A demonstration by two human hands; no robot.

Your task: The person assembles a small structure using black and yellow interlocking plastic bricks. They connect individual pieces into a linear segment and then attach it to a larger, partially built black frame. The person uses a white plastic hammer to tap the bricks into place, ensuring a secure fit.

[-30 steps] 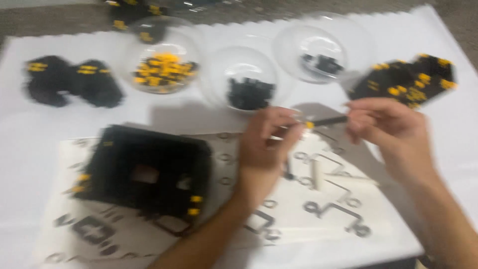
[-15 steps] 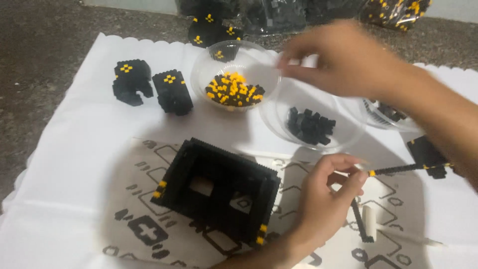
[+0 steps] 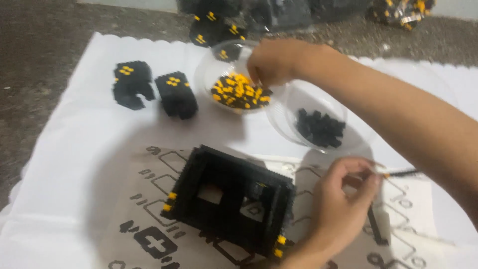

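The right hand (image 3: 276,62) reaches across from the right edge with its arm stretched over the table, and its fingers dip, bunched together, into the clear round plastic bowl of small yellow and black bricks (image 3: 238,92); whether a brick is pinched between the fingertips cannot be told, since the fingers hide their own tips. Just to the right of it, touching or nearly touching rim to rim, stands a second clear round plastic bowl holding only small black bricks (image 3: 320,128). The left hand (image 3: 343,204) is low in the view, near the bottom edge, with thumb and forefinger pressed together on the end of a thin black stick-like tool with a yellow band (image 3: 401,173) that points off to the right. Just beside that hand, to its left, lies the large black rectangular brick-built frame with square openings and a few yellow studs at its corners (image 3: 231,201), resting on a printed paper sheet with black outline shapes (image 3: 154,209). The sheet lies on a white cloth with a scalloped edge (image 3: 74,149) spread over a dark speckled surface (image 3: 35,55). Left of the bowls, on the cloth, two small black brick-built blocks with yellow studs on top (image 3: 152,89) stand side by side, well apart from both hands. Beyond the cloth's far edge more black and yellow brick pieces (image 3: 211,27) lie blurred
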